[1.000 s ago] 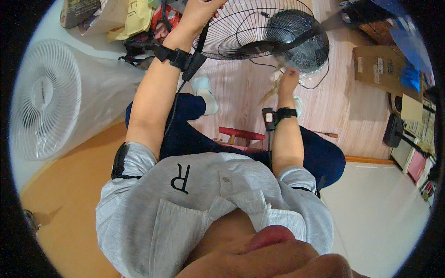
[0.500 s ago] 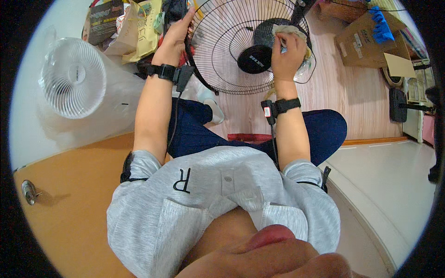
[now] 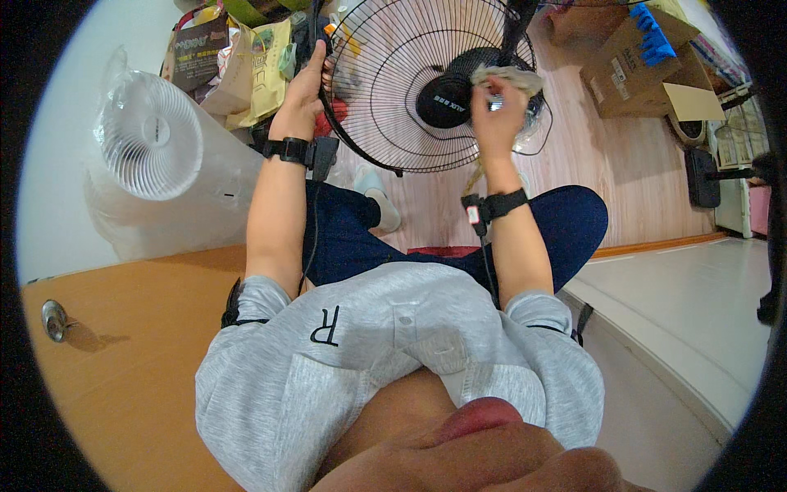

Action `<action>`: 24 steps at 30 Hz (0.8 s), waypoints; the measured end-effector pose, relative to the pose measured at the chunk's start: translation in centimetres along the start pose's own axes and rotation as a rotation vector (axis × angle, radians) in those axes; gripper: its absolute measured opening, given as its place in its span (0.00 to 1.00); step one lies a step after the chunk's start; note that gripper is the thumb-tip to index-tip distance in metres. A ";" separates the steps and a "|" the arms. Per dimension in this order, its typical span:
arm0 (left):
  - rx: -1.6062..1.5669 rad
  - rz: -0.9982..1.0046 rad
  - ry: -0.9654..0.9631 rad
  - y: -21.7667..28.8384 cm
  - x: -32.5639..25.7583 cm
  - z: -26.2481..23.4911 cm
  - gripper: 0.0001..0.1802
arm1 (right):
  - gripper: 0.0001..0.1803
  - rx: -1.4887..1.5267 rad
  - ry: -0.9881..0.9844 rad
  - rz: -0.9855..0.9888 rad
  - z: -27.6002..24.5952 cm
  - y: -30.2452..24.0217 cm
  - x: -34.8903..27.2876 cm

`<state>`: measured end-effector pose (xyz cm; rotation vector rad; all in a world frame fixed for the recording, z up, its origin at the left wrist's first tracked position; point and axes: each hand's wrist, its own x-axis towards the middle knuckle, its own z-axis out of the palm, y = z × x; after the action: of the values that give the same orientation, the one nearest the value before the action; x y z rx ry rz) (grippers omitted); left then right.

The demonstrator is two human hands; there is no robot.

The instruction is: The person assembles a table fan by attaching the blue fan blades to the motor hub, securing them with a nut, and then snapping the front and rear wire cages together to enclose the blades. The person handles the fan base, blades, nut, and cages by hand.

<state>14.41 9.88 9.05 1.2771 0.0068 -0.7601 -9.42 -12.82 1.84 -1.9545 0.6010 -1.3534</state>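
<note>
A black electric fan [image 3: 437, 113] with a round wire guard stands in front of me. My left hand [image 3: 300, 105] is closed round the left rim of the guard, with some fingers partly hidden behind it. Over the guard's right part, my right hand [image 3: 498, 116] pinches a pale, crumpled cloth [image 3: 525, 80]. This cloth lies against the wires just right of the dark centre disc. Motion smears the right fingertips a little.
On the left stands a white fan [image 3: 156, 131] wrapped in clear plastic. Bags [image 3: 270, 70] crowd the floor behind my left hand. At the right are an open cardboard box [image 3: 619, 82] with a blue item and a door threshold [image 3: 656, 246].
My right hand has slid the cloth slightly left and down across the guard, and its wrist has turned. The left hand keeps its hold on the rim. My view has shifted a little.
</note>
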 end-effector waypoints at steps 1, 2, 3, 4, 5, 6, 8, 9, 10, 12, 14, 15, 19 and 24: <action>-0.057 -0.024 -0.086 0.4 -0.6 0.4 0.23 | 0.11 0.028 -0.065 -0.057 0.4 -1.4 -0.4; 0.060 0.060 0.140 -0.3 -1.1 1.2 0.26 | 0.12 0.078 -0.116 -0.159 0.6 -2.7 -0.5; 0.113 0.114 0.160 -0.5 -1.9 1.8 0.26 | 0.12 0.043 -0.145 -0.305 0.7 -3.9 0.0; 0.168 0.166 0.181 -1.1 -2.7 2.5 0.26 | 0.12 0.057 -0.167 -0.357 0.8 -5.2 0.7; 0.229 0.239 0.155 -1.1 -3.2 3.0 0.26 | 0.12 0.075 -0.179 -0.408 0.9 -6.4 1.5; 0.234 0.239 0.190 -1.7 -3.7 3.7 0.26 | 0.12 0.069 -0.137 -0.461 1.0 -7.5 2.6; 0.326 0.267 0.180 -2.5 -4.9 4.4 0.24 | 0.12 0.040 -0.072 -0.561 1.4 -9.4 4.6; 0.365 0.309 0.174 -3.0 -5.5 4.8 0.24 | 0.12 0.056 -0.065 -0.590 1.8 -10.3 5.5; 0.386 0.316 0.178 -3.4 -6.0 5.0 0.23 | 0.13 0.060 -0.080 -0.614 2.3 -10.8 6.4; 0.419 0.309 0.200 -3.9 -6.9 5.4 0.22 | 0.11 -0.004 -0.252 -0.614 2.0 -11.3 6.7; 0.393 0.348 0.170 -4.1 -7.7 5.7 0.21 | 0.08 -0.097 -0.338 -0.681 1.3 -11.0 6.8; 0.375 0.335 0.169 -4.1 -8.0 5.9 0.20 | 0.07 -0.148 -0.385 -0.705 1.0 -10.7 7.0; 0.438 0.424 0.131 -3.6 -8.7 6.2 0.19 | 0.05 -0.057 -0.402 -0.613 -1.1 -8.2 8.4; 0.369 0.566 0.146 -2.6 -7.8 5.0 0.18 | 0.12 -0.004 -0.409 -0.094 -5.0 -3.0 8.7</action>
<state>5.20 9.33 11.64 1.5824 -0.3775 -0.1797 -11.04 -18.22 10.68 -2.2018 0.3188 -0.9601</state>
